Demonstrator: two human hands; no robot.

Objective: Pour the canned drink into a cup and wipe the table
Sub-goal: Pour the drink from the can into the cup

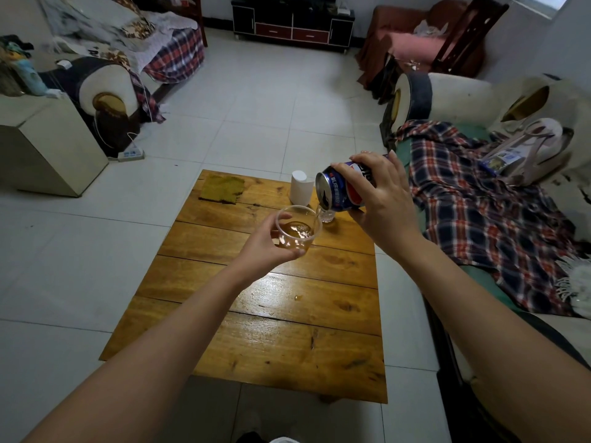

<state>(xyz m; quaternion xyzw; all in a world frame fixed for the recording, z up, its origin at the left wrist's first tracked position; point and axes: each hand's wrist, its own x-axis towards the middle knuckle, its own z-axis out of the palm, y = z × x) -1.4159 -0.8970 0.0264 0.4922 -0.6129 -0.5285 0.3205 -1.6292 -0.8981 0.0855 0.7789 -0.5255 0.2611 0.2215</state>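
Observation:
My right hand (pixel 380 199) grips a blue drink can (pixel 342 191), tipped on its side with its opening toward the left. A thin stream runs from the can into a clear plastic cup (pixel 299 230). My left hand (pixel 267 243) holds that cup above the wooden table (pixel 271 340). The cup holds a shallow layer of brownish drink. A yellow-green cloth (pixel 222 188) lies flat at the table's far left corner. A small drop of liquid (pixel 298 297) sits on the table's middle plank.
A white cylinder (pixel 300 188) stands at the table's far edge, with a small clear glass object (pixel 327 215) beside it. A sofa with a plaid blanket (pixel 473 199) runs along the right. Tiled floor surrounds the table; a power strip (pixel 131 155) lies at left.

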